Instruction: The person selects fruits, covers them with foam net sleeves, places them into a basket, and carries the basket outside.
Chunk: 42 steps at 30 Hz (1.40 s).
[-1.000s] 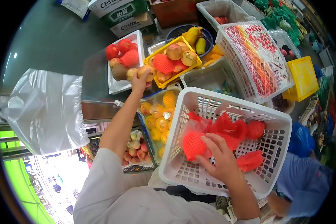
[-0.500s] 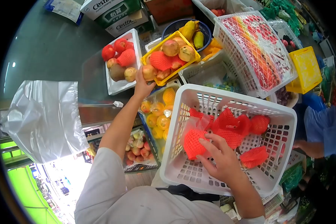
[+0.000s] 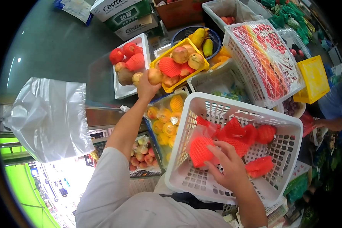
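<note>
My left hand [image 3: 147, 90] is closed around a pale yellow-pink pomegranate [image 3: 155, 76], between a white foam tray [image 3: 122, 91] and a yellow basket [image 3: 167, 89]. Bare and red-netted fruit fill the yellow basket; the tray holds more of them beside a brown round fruit [image 3: 125, 77]. Over the large white plastic basket [image 3: 174, 178], my right hand [image 3: 231, 167] has thumb and fingers apart, fingertips touching a red foam-net bundle [image 3: 200, 152]. Several other red foam nets [image 3: 237, 136] lie in this basket, some apparently around fruit. One separate red net [image 3: 259, 166] lies nearer its right wall.
Wrapped oranges [image 3: 165, 121] and a crate of peach-like fruit [image 3: 142, 156] stand left of the white basket. A covered white crate [image 3: 262, 57] is behind it. Plastic bags [image 3: 51, 119] hang at left. Another person's arm [image 3: 330, 123] shows at right.
The whole view has shifted slightly, so most things appear lower and to the right. My left hand has drawn the pomegranate slightly toward the tray. My right hand stays at the same red net.
</note>
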### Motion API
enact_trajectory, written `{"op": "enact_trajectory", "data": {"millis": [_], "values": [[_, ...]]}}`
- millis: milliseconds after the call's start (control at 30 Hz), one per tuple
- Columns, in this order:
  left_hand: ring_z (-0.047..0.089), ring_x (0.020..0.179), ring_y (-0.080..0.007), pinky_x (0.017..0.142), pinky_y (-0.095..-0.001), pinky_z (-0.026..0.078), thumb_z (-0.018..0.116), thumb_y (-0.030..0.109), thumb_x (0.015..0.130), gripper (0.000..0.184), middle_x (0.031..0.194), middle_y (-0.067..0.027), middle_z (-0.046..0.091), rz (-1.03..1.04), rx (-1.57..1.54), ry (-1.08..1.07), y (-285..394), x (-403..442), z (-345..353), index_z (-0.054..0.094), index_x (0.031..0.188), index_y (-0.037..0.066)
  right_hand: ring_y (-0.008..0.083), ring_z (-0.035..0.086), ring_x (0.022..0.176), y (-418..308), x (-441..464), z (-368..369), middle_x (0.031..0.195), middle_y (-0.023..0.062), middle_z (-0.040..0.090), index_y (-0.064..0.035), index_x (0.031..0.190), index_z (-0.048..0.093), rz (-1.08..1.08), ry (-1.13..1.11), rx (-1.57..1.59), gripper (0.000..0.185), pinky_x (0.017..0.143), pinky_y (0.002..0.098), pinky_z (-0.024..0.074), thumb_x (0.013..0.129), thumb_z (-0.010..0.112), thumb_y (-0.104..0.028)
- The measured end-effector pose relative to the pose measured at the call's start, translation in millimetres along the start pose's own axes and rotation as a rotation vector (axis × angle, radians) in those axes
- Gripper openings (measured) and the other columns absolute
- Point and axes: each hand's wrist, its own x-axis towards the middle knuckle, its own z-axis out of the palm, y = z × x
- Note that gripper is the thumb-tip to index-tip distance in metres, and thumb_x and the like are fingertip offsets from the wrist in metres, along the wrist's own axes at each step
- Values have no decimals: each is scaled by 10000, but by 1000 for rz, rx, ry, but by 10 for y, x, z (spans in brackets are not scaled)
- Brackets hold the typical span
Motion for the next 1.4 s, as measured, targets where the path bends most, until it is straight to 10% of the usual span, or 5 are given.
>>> {"op": "enact_trajectory", "data": {"millis": [133, 833, 933, 1100, 1400], "values": [[658, 1113, -393, 965, -469, 512, 887, 506, 721, 809, 1241, -195, 675, -497, -139, 213, 34, 244, -74, 571, 1315, 57, 270, 707, 847, 2, -8, -9, 1296, 175, 605, -51, 1268, 661, 2, 16, -5, 507, 758, 365, 591, 792, 831, -95], [438, 1382, -487, 1109, -553, 414, 781, 419, 850, 875, 1461, -337, 465, -167, 57, 134, -659, 516, 135, 389, 1522, 19, 318, 674, 1017, -123, -75, -183, 1337, 168, 592, -80, 1298, 649, -52, 109, -136, 464, 865, 399, 566, 853, 770, -134], [711, 945, -383, 841, -440, 579, 808, 265, 806, 560, 1046, -220, 718, -140, 67, 191, -510, 421, 31, 619, 1250, -21, 334, 660, 1070, -65, -252, -594, 1281, 173, 633, -72, 1280, 652, 31, 110, -305, 413, 927, 427, 543, 889, 738, -172], [714, 917, -223, 677, -308, 594, 791, 306, 908, 793, 1294, -144, 612, -649, -659, -97, 161, -205, -284, 388, 1504, -28, 383, 641, 1120, 475, -593, -1238, 1183, 211, 678, 5, 1241, 638, 407, 126, -505, 393, 961, 446, 519, 926, 705, -221], [710, 1017, -204, 801, -291, 580, 744, 238, 971, 574, 1436, -136, 554, -417, -819, -169, 1188, -1411, -1179, 514, 1431, -18, 368, 649, 1181, 1222, -946, -958, 1301, 165, 656, -29, 1339, 605, 670, -1135, -737, 650, 963, 499, 536, 797, 832, -309]]}}
